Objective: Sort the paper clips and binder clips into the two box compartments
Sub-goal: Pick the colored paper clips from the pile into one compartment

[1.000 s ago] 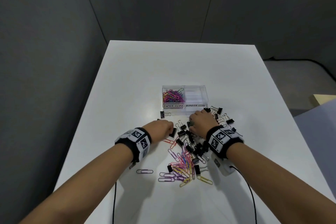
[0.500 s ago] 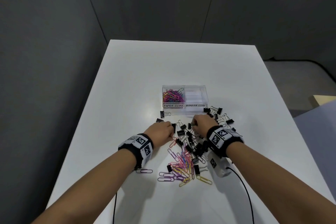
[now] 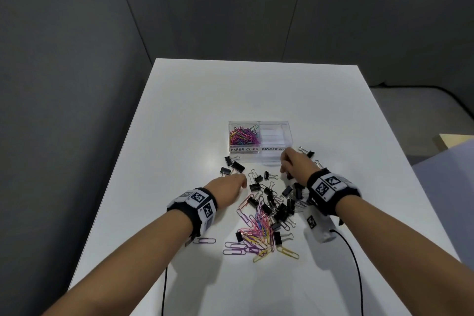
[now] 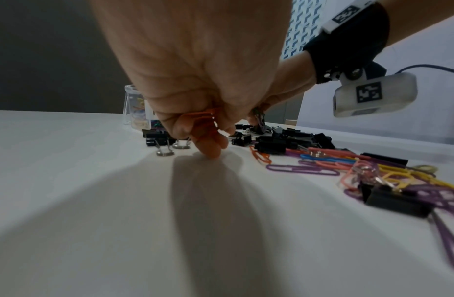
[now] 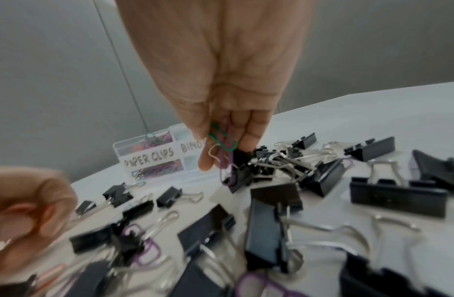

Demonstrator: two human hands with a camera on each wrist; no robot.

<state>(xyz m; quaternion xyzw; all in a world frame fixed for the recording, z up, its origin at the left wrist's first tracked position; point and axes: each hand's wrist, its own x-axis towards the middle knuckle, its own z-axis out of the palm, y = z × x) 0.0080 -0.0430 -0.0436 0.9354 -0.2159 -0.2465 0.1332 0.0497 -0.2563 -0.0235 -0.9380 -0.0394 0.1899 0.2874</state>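
The person is picking paper clips out of the mixed pile [image 3: 266, 215] near the desk's front edge. The left hand [image 3: 225, 187], curled low over the desk, pinches orange paper clips [image 4: 204, 118]. The right hand [image 3: 295, 164] hangs fingers-down, pinching green and purple paper clips [image 5: 224, 144]. Next, both should drop them into the clear box [image 3: 259, 152]'s left compartment, marked PAPER CLIPS.

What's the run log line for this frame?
left hand: holds orange clips | right hand: pinches green and purple clips | box: paper side filled, binder side bare
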